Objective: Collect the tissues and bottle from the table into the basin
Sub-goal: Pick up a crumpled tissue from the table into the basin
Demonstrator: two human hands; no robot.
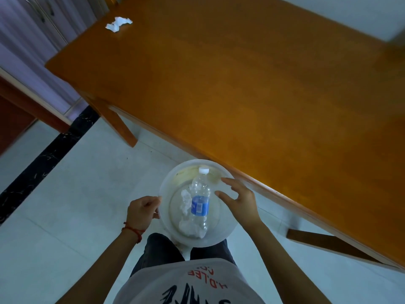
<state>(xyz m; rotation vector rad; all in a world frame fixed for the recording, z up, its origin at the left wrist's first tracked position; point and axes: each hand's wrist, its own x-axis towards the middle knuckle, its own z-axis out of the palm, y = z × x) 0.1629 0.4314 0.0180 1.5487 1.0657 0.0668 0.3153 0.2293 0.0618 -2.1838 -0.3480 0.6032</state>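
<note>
A round white basin (173,178) is held in front of me, just off the near edge of the wooden table (252,84). Inside it lies a clear plastic bottle (199,194) with a blue label and white cap, on top of crumpled white tissues (188,229). My left hand (142,210) grips the basin's left rim. My right hand (237,199) hovers over the basin's right side, fingers spread, holding nothing. One more crumpled white tissue (118,24) lies on the table's far left corner.
The table's leg (118,123) stands to the left on the pale tiled floor, and another brace (328,244) shows at right. A black floor strip (43,163) and a dark wooden edge (28,102) lie to the left.
</note>
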